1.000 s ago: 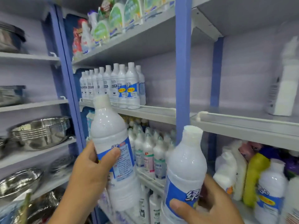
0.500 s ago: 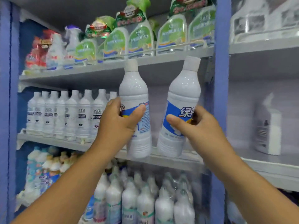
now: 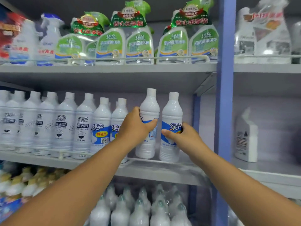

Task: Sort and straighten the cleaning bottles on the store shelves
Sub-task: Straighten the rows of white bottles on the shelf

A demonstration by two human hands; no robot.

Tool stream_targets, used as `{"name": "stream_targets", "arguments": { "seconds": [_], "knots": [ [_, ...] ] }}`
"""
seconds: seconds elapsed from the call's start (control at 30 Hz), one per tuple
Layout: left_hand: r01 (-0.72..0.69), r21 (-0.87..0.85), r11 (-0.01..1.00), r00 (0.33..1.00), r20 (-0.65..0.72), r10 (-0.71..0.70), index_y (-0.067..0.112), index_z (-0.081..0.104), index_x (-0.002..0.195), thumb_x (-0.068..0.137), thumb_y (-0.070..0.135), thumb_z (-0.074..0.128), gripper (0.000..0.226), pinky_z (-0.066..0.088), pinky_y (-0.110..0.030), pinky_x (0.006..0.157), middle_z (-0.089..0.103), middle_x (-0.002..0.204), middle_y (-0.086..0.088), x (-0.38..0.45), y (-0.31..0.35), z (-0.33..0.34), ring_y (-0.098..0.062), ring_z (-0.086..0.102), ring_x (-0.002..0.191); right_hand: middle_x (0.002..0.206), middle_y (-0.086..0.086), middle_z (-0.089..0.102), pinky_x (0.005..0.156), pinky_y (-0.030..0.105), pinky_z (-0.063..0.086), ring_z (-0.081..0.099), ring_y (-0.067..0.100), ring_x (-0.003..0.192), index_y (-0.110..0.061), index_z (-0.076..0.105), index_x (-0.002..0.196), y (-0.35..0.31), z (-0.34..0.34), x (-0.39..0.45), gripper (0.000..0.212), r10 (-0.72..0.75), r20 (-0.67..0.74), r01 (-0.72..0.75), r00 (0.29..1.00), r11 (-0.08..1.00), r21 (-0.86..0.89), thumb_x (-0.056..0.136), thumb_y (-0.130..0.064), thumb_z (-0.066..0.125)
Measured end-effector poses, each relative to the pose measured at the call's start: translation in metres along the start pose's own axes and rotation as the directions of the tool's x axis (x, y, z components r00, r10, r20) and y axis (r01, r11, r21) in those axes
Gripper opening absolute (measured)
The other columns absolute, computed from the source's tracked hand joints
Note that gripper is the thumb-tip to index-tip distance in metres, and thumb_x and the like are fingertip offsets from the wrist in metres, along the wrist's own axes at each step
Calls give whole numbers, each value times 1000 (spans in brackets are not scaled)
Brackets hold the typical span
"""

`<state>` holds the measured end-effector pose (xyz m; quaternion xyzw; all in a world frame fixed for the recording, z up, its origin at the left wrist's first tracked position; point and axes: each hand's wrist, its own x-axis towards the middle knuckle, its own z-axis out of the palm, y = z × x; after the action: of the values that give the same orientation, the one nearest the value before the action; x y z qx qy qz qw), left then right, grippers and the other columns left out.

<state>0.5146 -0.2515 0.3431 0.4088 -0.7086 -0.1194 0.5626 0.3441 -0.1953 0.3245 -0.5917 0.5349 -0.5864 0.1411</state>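
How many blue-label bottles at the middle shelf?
4. First bottle and second bottle stand right of the black-label bottles; third bottle in left hand; fourth bottle in right hand. Others may hide behind.

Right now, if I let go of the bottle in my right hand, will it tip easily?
Probably somewhat: the right-hand bottle is tall and narrow. Its base seems to sit on the shelf, which should steady it. It looks opaque, so fill and weight are unclear.

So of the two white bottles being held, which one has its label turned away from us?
The one in the left hand: this left bottle shows small print, while the right bottle shows its blue logo.
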Motion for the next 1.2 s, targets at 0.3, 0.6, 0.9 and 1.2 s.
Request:
{"name": "stream_targets", "arguments": {
  "seconds": [0.3, 0.6, 0.9, 1.2],
  "knots": [
    [109, 74, 991, 993, 47, -112, 27, 53, 105, 80, 53, 77, 43, 58, -41, 82, 67, 99, 8, -1, -24, 4, -15, 67, 89, 96, -9, 73, 61, 18, 49, 69, 6, 82, -28, 63, 104, 7, 9, 3, 24, 81, 106, -76, 991, 996, -49, 86, -38, 77],
    [15, 215, 976, 993, 107, -39, 14, 35, 153, 88, 57, 68, 84, 49, -37, 100, 58, 143, -5, 41, 16, -34, -25, 58, 123, 138, 4, 57, 92, 46, 57, 63, 23, 113, -20, 41, 147, -44, -17, 35, 77, 135, 82, -121, 987, 981, -155, 86, -56, 71],
    [31, 186, 982, 955, 285, -84, 7, 70, 108, 93, 31, 72, 28, 57, -30, 67, 73, 103, -13, 74, 33, -46, -21, 67, 75, 110, 13, 73, 82, 57, 61, 72, 29, 100, -12, 62, 120, -66, -17, 61, 32, 222, 283, -163, 933, 963, -216, 96, -33, 67],
    [35, 263, 964, 973, 210, -93, 5, 70, 110, 87, 36, 78, 39, 57, -37, 79, 72, 107, -12, 81, 27, -51, -27, 68, 92, 106, 12, 70, 73, 53, 62, 70, 28, 93, -13, 58, 119, -71, 6, 61, 30, 196, 218, -152, 956, 967, -203, 96, -30, 67]
  ]
}}
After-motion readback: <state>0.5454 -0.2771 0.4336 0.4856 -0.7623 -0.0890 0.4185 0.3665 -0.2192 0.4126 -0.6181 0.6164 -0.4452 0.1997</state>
